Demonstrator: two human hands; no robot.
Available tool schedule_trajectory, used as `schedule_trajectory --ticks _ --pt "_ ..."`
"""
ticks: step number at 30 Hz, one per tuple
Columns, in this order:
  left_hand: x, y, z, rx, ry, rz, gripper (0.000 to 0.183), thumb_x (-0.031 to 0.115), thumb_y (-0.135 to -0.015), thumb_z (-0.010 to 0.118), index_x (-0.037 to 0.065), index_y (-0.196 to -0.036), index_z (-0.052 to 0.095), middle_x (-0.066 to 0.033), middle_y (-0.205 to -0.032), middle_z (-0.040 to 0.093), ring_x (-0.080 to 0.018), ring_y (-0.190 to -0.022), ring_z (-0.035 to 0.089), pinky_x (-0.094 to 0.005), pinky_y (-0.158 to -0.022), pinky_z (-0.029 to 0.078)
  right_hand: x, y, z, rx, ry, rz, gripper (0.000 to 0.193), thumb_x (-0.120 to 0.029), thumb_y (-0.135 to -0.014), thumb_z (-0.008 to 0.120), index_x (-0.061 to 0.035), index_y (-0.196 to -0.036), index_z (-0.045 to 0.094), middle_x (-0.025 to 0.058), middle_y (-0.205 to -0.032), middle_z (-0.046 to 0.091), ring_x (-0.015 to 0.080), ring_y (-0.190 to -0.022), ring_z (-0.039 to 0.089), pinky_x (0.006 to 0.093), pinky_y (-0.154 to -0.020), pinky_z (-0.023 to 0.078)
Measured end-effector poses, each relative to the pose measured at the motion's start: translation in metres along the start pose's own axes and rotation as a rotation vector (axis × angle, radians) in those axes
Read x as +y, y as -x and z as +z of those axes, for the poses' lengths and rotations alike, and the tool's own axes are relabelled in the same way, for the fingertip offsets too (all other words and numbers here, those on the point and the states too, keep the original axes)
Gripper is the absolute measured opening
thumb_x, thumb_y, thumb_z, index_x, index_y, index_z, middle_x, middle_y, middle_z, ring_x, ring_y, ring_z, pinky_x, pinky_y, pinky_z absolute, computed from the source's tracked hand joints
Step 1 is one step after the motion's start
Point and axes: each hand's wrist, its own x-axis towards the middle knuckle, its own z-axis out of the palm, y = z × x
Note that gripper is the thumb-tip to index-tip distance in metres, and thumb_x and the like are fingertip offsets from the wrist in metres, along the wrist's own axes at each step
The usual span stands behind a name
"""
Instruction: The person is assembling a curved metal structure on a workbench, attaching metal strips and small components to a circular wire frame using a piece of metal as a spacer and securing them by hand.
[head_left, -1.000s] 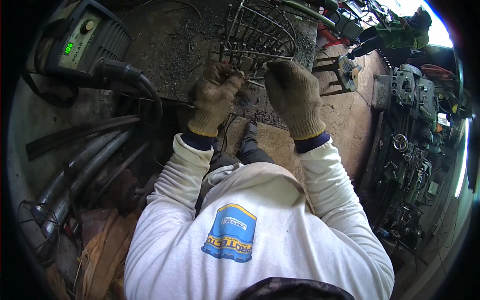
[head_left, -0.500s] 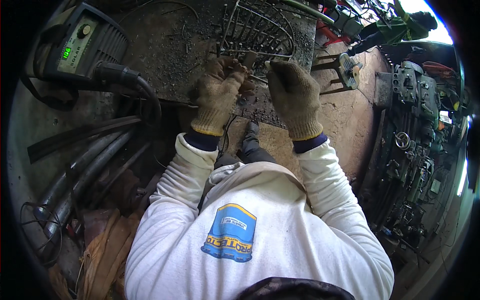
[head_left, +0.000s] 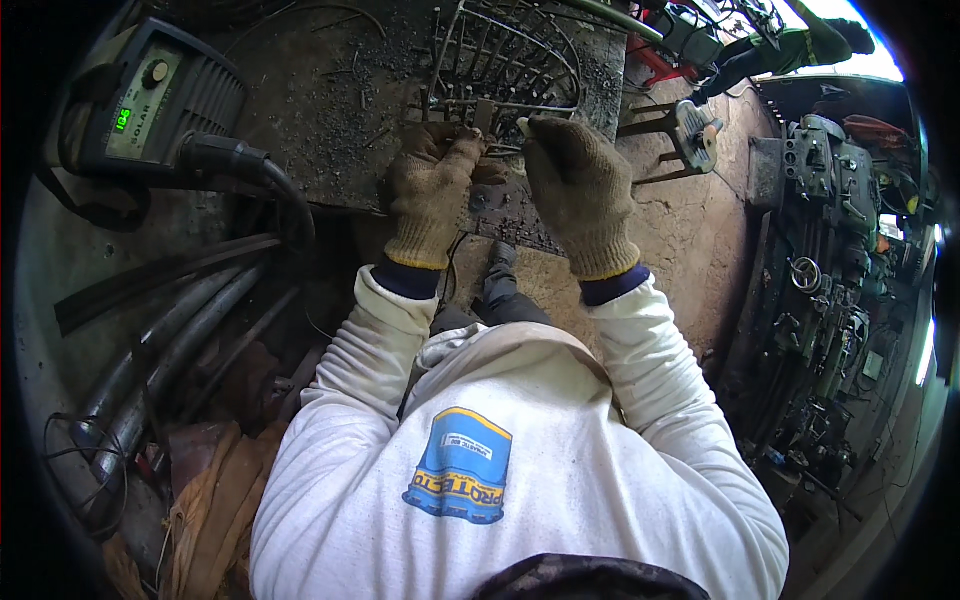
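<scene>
Both my hands wear dirty knitted work gloves and are raised over the near edge of a dark metal work table. My left hand is closed, its fingers curled together beside a short flat metal piece. Whatever those fingers pinch is too small and shaded to name. My right hand is closed around a small pale stick, its tip poking out toward the left hand. Just beyond my hands lies a curved grille of metal rods.
A welding machine with a thick cable stands at the left. Metal pipes lie below it. A small stool stands right of the table, with a lathe-like machine farther right. Another person is at the far right.
My left fingers have curled in more tightly, and my right hand has shifted slightly left. The whole view has moved a little. The other person at the far right has changed posture.
</scene>
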Motion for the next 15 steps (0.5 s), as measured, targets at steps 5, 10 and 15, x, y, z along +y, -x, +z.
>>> schedule_trajectory --ticks 5,10,15 --pt "0.003 0.002 0.001 -0.022 -0.002 0.010 0.021 0.012 -0.101 0.071 -0.002 -0.116 0.065 -0.0118 -0.096 0.074 -0.0184 -0.076 0.075 -0.0326 -0.067 0.064 -0.006 -0.008 0.005 0.005 0.036 -0.047 0.018 -0.018 -0.090 0.074 -0.0083 -0.105 0.076 0.0163 -0.093 0.074 0.0380 -0.087 0.073 0.0466 -0.076 0.059" --pt "0.012 0.006 0.006 0.015 -0.113 0.005 0.021 0.013 -0.102 0.070 -0.001 -0.116 0.064 -0.0132 -0.099 0.074 -0.0210 -0.078 0.076 -0.0339 -0.070 0.064 -0.004 -0.020 0.014 0.004 0.179 -0.194 0.018 -0.022 -0.091 0.074 -0.0119 -0.106 0.075 0.0147 -0.090 0.073 0.0367 -0.083 0.072 0.0473 -0.074 0.059" --pt "0.012 0.004 0.006 0.106 -0.303 0.055 0.024 0.018 -0.097 0.075 -0.003 -0.108 0.070 -0.0120 -0.095 0.076 -0.0176 -0.077 0.074 -0.0324 -0.069 0.060 -0.015 -0.022 0.018 -0.054 0.276 -0.151 0.018 -0.020 -0.092 0.074 -0.0096 -0.105 0.076 0.0153 -0.095 0.074 0.0372 -0.085 0.073 0.0463 -0.075 0.059"
